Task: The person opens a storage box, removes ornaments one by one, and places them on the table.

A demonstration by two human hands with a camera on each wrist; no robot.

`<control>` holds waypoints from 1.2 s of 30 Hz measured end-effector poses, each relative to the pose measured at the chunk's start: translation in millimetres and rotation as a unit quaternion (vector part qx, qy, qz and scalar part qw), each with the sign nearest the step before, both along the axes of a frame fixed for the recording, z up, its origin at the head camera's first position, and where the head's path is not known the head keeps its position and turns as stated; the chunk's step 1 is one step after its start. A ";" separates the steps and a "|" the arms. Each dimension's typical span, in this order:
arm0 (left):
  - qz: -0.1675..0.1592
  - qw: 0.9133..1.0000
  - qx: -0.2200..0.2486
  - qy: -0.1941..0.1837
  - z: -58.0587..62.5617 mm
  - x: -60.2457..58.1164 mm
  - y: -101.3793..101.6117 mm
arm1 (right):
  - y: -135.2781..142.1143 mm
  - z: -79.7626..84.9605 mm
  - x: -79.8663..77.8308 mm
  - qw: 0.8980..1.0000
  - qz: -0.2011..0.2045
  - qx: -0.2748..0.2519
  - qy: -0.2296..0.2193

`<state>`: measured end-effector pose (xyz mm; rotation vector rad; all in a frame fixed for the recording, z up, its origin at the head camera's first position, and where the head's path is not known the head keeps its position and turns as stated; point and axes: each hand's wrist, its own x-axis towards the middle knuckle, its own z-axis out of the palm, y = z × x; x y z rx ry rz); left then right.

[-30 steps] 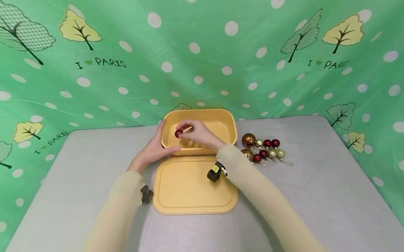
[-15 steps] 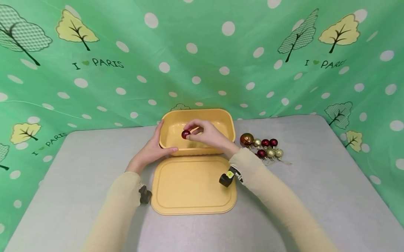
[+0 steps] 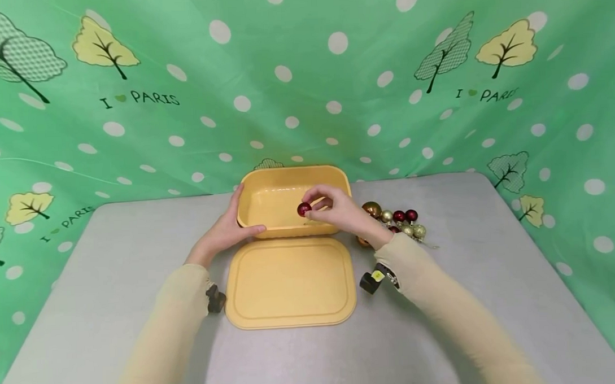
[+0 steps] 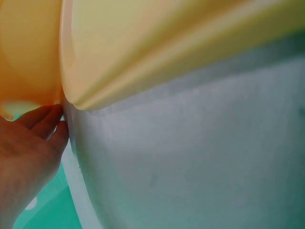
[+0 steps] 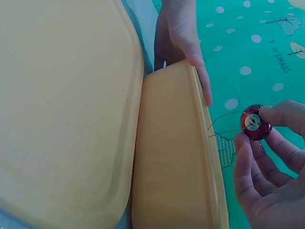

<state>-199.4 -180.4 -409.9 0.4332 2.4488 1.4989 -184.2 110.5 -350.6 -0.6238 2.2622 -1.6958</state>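
My right hand (image 3: 336, 209) pinches a small dark red Christmas bauble (image 3: 303, 209) between thumb and fingertips, over the right part of an open yellow plastic box (image 3: 293, 232). In the right wrist view, the bauble (image 5: 259, 131) shows its metal cap, and a thin gold string loop hangs from it across the box rim. My left hand (image 3: 224, 229) holds the box at its left front corner, thumb along the front rim and fingers on the left side. The box's visible inside shows bare yellow plastic.
The matching yellow lid (image 3: 290, 283) lies flat in front of the box. Right of the box sits a cluster of baubles: bronze (image 3: 371, 209), gold (image 3: 387, 216) and dark red (image 3: 412, 215), partly hidden by my right wrist. A green patterned curtain (image 3: 303, 79) hangs behind the table.
My right hand has moved rightward with the red bauble, from the box's left part to its right part. My left hand keeps its hold on the corner.
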 end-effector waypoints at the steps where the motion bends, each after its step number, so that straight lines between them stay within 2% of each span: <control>1: 0.000 1.000 0.001 0.000 -0.5 -0.2 -0.3 | 3.7 0.1 1.6 1.000 -0.004 0.001 -0.001; 18: 0.005 1.000 -0.005 -0.002 -5.2 -0.9 -6.0 | 69.1 1.6 17.9 0.997 -0.069 0.023 -0.027; 21: 0.004 1.000 -0.002 -0.008 0.2 1.0 -3.9 | 81.6 -1.5 17.6 0.996 -0.079 0.032 -0.026; 28: -0.008 1.000 0.008 -0.020 27.6 11.6 5.6 | 114.0 -5.8 20.9 0.990 -0.119 0.072 -0.016; 36: -0.010 1.000 0.014 -0.021 29.0 12.7 8.5 | 154.0 -15.0 25.4 0.984 -0.160 0.069 -0.017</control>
